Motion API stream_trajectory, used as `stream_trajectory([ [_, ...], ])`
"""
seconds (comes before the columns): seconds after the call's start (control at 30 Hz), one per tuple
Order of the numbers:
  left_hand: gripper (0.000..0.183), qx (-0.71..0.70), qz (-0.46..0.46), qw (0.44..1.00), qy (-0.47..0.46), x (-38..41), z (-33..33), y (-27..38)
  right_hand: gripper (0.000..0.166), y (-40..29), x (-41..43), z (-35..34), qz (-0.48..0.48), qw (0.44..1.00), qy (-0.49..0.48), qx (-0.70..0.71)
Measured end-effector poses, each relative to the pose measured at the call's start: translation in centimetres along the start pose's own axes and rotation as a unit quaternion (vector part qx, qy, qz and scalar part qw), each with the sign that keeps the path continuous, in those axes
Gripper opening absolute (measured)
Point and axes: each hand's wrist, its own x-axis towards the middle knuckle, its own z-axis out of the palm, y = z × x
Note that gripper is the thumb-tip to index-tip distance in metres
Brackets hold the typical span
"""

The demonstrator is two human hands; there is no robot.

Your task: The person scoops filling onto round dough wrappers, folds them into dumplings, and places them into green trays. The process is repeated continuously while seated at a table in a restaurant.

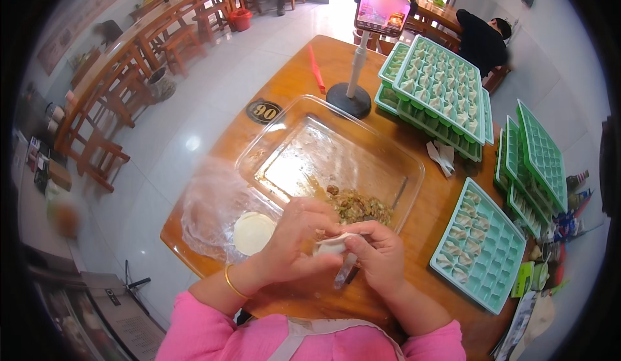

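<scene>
Just past the near edge of the wooden table, both of my hands pinch a folded dumpling wrapper (pixel 332 245). My left hand (pixel 303 244) holds its left side; my right hand (pixel 377 252) grips its right end between thumb and fingers. A clear-handled utensil (pixel 345 270) shows beneath the right hand. Behind the hands, chopped filling (pixel 361 207) lies in the near right corner of a clear plastic tub (pixel 417 167). Round dough wrappers (pixel 253 233) sit on a plastic bag (pixel 206 215) left of my left hand. A green compartment tray (pixel 495 259) at right is partly filled with dumplings (pixel 458 233).
Stacked trays of dumplings (pixel 439 84) stand at the back right, more green trays (pixel 541 152) at the far right. A phone on a stand (pixel 356 65) and a red strip (pixel 316 69) are behind the tub. Crumpled tissue (pixel 441 157) lies nearby. A seated person (pixel 480 41) is beyond.
</scene>
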Motion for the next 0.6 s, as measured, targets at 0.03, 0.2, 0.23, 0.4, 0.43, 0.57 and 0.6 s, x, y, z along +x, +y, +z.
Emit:
stream_trajectory([
  [0.03,0.047,-0.037,0.0,0.999,0.004,0.3,0.0,0.1,0.019,0.1,0.0,-0.1,0.016,0.999,-0.006,0.051],
  [0.2,0.068,0.002,0.072,0.993,-0.098,0.7,-0.3,-0.1,0.022,1.1,0.1,-0.6,0.077,0.983,-0.064,0.154],
  [0.23,0.068,0.001,0.083,0.992,-0.099,0.6,-0.2,-0.3,0.024,1.1,-0.1,-0.1,0.081,0.982,-0.053,0.164],
  [0.4,0.052,-0.035,0.073,0.992,-0.094,0.0,0.1,-0.9,0.027,1.4,-0.1,0.1,0.072,0.988,-0.029,0.137],
  [0.43,0.05,-0.052,0.07,0.992,-0.09,-0.1,0.3,-1.0,0.027,1.6,-0.2,0.1,0.059,0.99,-0.023,0.124],
  [0.57,0.042,-0.083,0.04,0.994,-0.062,-0.4,0.7,-0.8,0.025,1.3,-0.4,0.1,0.036,0.998,-0.005,0.052],
  [0.6,0.041,-0.082,0.032,0.994,-0.059,-0.3,0.7,-0.6,0.023,1.0,-0.5,0.1,0.021,1.0,-0.012,0.011],
])
